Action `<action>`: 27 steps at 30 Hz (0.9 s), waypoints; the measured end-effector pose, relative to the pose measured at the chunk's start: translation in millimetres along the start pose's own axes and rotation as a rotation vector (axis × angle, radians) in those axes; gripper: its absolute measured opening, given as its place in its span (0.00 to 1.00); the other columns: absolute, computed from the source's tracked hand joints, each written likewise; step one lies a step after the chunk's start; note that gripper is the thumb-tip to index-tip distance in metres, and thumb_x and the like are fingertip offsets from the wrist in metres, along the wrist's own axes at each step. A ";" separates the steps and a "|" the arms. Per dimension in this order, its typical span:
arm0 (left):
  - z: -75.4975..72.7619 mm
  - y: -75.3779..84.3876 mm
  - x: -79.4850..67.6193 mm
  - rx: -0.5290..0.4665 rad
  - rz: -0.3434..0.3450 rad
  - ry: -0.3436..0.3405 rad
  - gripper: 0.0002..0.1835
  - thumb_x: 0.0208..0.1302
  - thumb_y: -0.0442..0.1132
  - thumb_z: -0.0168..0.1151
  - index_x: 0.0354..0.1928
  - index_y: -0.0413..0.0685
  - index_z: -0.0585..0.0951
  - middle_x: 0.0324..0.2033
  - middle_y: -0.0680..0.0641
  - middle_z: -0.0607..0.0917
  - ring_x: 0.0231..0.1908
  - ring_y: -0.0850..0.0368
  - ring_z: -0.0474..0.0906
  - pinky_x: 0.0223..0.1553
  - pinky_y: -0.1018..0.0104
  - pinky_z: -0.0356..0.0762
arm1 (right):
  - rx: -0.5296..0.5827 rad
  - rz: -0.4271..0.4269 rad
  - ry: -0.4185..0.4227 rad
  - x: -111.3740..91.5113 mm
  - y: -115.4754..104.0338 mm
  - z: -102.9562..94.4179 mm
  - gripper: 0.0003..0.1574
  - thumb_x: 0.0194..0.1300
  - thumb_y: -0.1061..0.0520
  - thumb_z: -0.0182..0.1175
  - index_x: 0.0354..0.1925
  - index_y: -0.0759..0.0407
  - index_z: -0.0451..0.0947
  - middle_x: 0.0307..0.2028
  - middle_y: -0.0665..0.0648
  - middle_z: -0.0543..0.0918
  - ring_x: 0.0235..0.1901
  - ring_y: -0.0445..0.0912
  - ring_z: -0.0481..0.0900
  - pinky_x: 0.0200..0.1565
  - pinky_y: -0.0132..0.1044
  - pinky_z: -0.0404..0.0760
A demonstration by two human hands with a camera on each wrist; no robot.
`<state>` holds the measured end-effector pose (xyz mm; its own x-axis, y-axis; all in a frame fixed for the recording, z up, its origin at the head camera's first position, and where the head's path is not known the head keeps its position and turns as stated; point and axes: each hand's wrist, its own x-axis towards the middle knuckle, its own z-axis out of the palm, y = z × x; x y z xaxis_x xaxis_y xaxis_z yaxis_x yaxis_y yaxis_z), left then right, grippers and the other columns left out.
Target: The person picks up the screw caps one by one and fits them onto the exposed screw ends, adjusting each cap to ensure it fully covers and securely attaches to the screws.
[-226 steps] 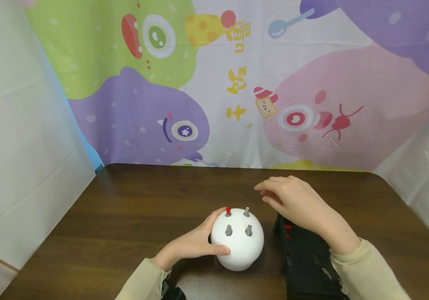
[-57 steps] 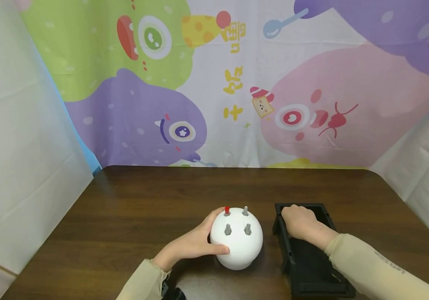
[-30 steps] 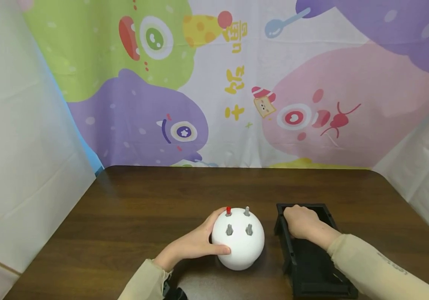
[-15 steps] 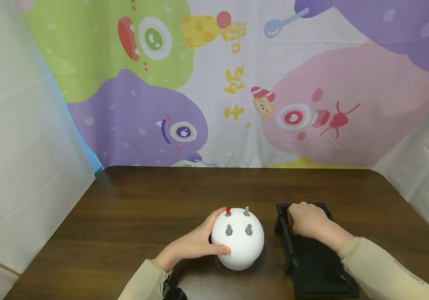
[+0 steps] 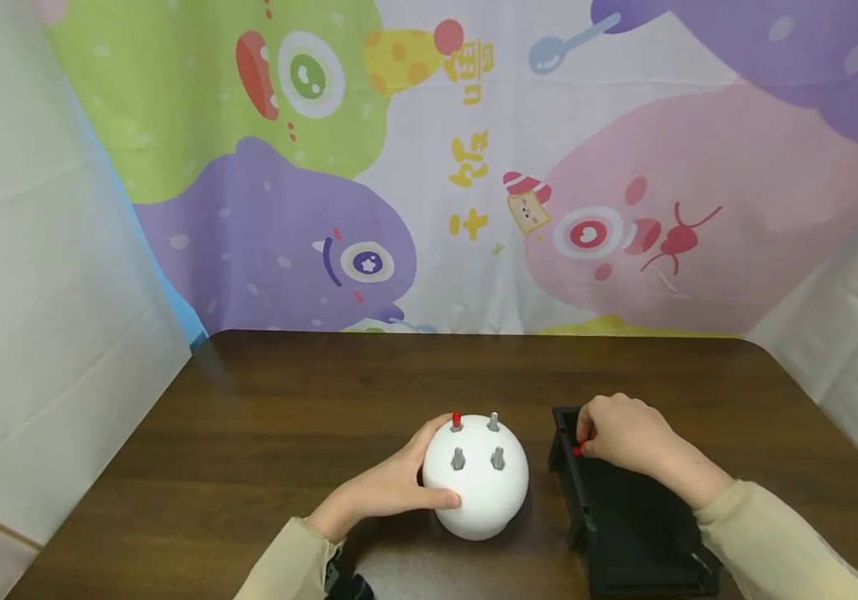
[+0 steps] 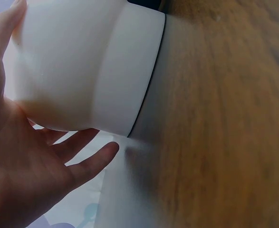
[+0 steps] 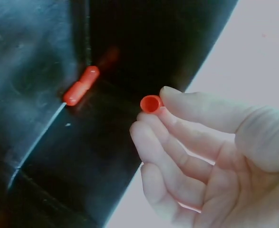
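My left hand (image 5: 387, 483) grips the side of a white ball-shaped body (image 5: 477, 508) on the table, thumb in front. In the left wrist view, the body's flat-edged base (image 6: 127, 71) stands right at the tabletop. Several short posts rise from its top: three bare grey posts (image 5: 499, 459) and one wearing a red cap (image 5: 456, 421). Over the far end of a black bin (image 5: 649, 579), my right hand (image 5: 627, 437) pinches a small hollow red cap (image 7: 151, 104) between thumb and fingertip, its open end showing in the right wrist view.
More red caps (image 7: 81, 86) lie end to end in the bin's corner. A dark object (image 5: 349, 587) sits by the left sleeve at the front edge. Behind the brown table (image 5: 323, 392) hangs a cartoon-printed curtain (image 5: 474, 292).
My right hand came down into the bin from above it, fingers hidden inside, then rose and shifted slightly right, now pinching a red cap. My left hand and the white body stayed put.
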<state>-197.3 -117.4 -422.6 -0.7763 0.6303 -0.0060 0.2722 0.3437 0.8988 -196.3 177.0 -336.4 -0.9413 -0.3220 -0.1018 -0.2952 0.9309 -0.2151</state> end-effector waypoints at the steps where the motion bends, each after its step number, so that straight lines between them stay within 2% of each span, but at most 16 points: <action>1: -0.2 0.2 0.2 0.001 -0.002 0.000 0.50 0.49 0.53 0.68 0.68 0.64 0.45 0.65 0.51 0.55 0.61 0.56 0.58 0.58 0.52 0.59 | 0.004 0.001 0.007 -0.8 -1.0 -1.3 0.08 0.50 0.57 0.67 0.23 0.51 0.75 0.20 0.47 0.74 0.19 0.42 0.69 0.23 0.37 0.68; 10: -1.4 1.7 1.4 0.011 0.011 0.002 0.50 0.49 0.53 0.68 0.68 0.64 0.46 0.65 0.52 0.55 0.62 0.56 0.58 0.59 0.52 0.58 | 0.062 -0.003 0.108 -5.7 -7.3 -11.0 0.07 0.51 0.57 0.66 0.25 0.51 0.75 0.21 0.46 0.74 0.19 0.41 0.68 0.22 0.35 0.66; 27: -1.2 -0.2 0.6 0.008 0.005 0.000 0.50 0.50 0.53 0.68 0.68 0.61 0.45 0.65 0.50 0.55 0.61 0.55 0.58 0.58 0.52 0.59 | 0.161 0.039 0.225 -13.8 -12.3 -14.4 0.06 0.54 0.57 0.64 0.32 0.52 0.77 0.25 0.46 0.78 0.22 0.40 0.72 0.24 0.36 0.68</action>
<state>-198.6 -117.9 -422.3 -0.7750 0.6319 -0.0018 0.2802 0.3462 0.8953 -182.0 172.5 -318.4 -0.9694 -0.2236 0.1011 -0.2453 0.8967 -0.3684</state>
